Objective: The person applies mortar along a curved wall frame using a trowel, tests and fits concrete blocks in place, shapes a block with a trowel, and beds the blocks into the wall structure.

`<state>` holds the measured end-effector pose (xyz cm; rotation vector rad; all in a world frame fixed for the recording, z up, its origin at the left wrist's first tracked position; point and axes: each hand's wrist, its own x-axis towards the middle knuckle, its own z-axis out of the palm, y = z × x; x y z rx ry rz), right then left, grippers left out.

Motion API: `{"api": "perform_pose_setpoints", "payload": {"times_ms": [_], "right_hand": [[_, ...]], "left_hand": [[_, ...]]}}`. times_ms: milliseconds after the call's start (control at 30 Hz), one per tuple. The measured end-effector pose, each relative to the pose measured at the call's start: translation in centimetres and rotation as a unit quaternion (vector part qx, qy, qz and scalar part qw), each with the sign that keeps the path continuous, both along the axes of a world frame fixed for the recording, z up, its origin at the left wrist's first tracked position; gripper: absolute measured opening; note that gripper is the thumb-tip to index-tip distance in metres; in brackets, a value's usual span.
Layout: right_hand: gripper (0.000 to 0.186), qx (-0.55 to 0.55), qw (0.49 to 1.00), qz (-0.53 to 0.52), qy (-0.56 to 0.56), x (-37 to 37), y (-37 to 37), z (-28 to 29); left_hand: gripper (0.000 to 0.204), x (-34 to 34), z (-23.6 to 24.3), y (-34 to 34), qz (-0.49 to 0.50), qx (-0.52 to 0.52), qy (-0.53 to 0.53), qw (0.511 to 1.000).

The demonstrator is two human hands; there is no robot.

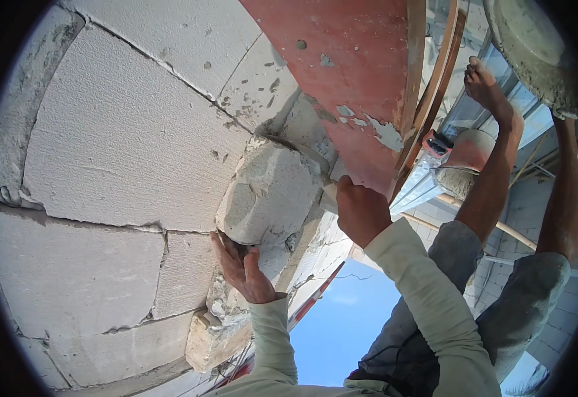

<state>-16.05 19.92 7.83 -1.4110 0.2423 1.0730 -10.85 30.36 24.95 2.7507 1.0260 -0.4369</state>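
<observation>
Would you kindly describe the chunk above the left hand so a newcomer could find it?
From the red panel, look left to the pale block wall. By the wall's right side, just above the left hand, is the chunk. Rounded, broken corners set it apart from the flat wall blocks.

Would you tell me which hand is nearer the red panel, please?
Right: the right hand is by the bottom of the red panel; the left hand is farther, at the rough block.
</observation>
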Motion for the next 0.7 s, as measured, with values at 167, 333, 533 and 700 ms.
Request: {"api": "perform_pose_setpoints", "payload": {"times_ms": [167, 333, 533, 700], "right_hand": [[0.016, -0.063, 0.994, -0.026, -0.086, 0.6, -0.2, 0.9], [0.012, -0.055, 0.994, 0.069, -0.067, 1.1, -0.3, 1.1], [0.011, -0.153, 0.981, -0.011, -0.118, 0.9, -0.6, 0.7], [0.015, -0.101, 0.986, 0.079, -0.110, 0.8, -0.9, 1.2]], "left_hand": [[0.084, 0.1, -0.3, 0.2, 0.007, 0.007, 0.005, 1.000], [0.084, 0.2, 0.3, 0.1, 0.008, -0.007, -0.004, 1.000], [0.083, 0.1, -0.2, 0.2, 0.015, -0.034, -0.016, 0.999], [0.085, 0.1, 0.3, 0.1, -0.009, -0.016, 0.017, 1.000]]}}
